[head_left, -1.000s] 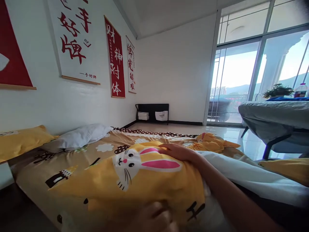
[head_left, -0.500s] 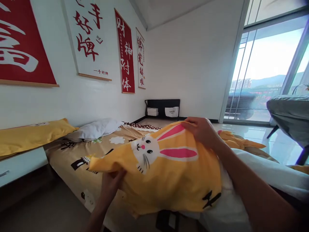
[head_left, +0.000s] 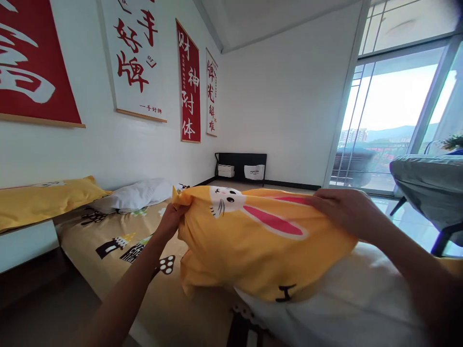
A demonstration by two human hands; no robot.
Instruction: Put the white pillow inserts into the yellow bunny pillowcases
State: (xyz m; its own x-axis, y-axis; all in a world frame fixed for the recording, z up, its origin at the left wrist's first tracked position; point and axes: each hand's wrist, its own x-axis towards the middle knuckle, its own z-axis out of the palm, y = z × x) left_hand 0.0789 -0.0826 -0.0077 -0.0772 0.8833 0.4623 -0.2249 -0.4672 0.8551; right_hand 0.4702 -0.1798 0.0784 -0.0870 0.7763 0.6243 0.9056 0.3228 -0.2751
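yellow pillowcase (head_left: pixel 253 250) above patterned bed (head_left: pixel 119 241)

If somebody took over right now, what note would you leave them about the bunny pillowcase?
Left hand: pinching the left corner of the yellow bunny pillowcase.
Right hand: gripping its top right edge.
The pillowcase is held up over the bed sheet, covering the upper end of a white pillow.
Done: case partly on.
Left: the pillow's lower part is bare, so it probably needs pulling further down.
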